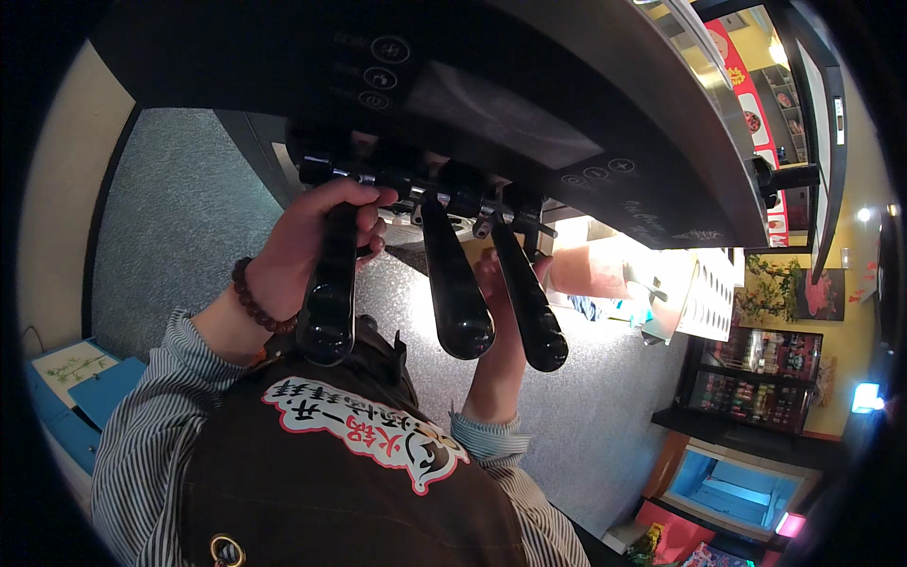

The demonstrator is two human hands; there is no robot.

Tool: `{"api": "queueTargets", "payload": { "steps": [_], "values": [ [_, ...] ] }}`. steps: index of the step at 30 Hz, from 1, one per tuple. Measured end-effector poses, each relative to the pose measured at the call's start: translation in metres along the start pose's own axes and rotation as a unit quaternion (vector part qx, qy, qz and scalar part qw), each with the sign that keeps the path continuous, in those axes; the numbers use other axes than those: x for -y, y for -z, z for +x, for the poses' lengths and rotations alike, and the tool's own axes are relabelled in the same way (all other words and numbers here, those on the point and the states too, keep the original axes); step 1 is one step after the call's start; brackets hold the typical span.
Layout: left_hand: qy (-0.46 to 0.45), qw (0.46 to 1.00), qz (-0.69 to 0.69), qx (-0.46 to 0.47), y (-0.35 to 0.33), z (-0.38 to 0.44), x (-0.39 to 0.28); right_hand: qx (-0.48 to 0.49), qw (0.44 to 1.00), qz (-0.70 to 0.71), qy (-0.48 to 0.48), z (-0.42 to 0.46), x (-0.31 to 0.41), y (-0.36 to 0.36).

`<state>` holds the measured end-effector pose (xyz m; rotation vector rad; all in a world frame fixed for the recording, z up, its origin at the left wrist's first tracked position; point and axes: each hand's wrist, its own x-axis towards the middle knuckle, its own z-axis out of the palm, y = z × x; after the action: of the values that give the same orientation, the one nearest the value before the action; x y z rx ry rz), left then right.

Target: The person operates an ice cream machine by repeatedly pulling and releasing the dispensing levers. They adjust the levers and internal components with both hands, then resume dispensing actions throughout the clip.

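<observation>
A black soft-serve ice cream machine [340, 28] with a control panel stands before me, three black pull levers hanging from its front. My left hand [305, 234] wraps the upper end of the left lever [327, 298]. Its thumb crosses over the top near a metal pin, and the fingers curl out on the other side. Behind the middle lever [457, 298] and the right lever [531, 305] is my right hand [489, 273], below the dispensing valves [460, 188]. The levers hide much of that hand, so whether it holds anything is unclear.
Speckled grey floor [184, 212] stretches below the machine. At right, past a brightly lit area, stands a white tray with rows of slots [708, 298]. Shelves of goods [758, 383] are farther off. A blue box [106, 397] sits at lower left.
</observation>
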<state>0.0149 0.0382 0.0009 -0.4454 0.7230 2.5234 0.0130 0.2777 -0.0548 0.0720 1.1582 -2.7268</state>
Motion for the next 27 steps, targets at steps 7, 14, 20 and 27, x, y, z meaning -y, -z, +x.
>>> {"api": "queueTargets", "payload": {
  "steps": [7, 14, 20, 27],
  "values": [
    [0.003, 1.0, 0.01, -0.007, -0.006, 0.001, 0.0, -0.245, 0.801, -0.509, 0.201, 0.006, 0.001, 0.013],
    [0.001, 1.0, 0.014, -0.001, -0.002, 0.001, 0.0, 0.148, 0.96, 0.229, -0.063, 0.022, 0.008, 0.033],
    [0.0, 1.0, 0.017, -0.021, -0.008, -0.002, -0.001, -0.214, 0.905, -0.326, 0.172, 0.009, 0.0, -0.005],
    [-0.002, 1.0, 0.017, -0.026, -0.004, 0.001, -0.001, -0.03, 0.998, 0.057, -0.018, 0.01, 0.004, 0.036]
  ]
}}
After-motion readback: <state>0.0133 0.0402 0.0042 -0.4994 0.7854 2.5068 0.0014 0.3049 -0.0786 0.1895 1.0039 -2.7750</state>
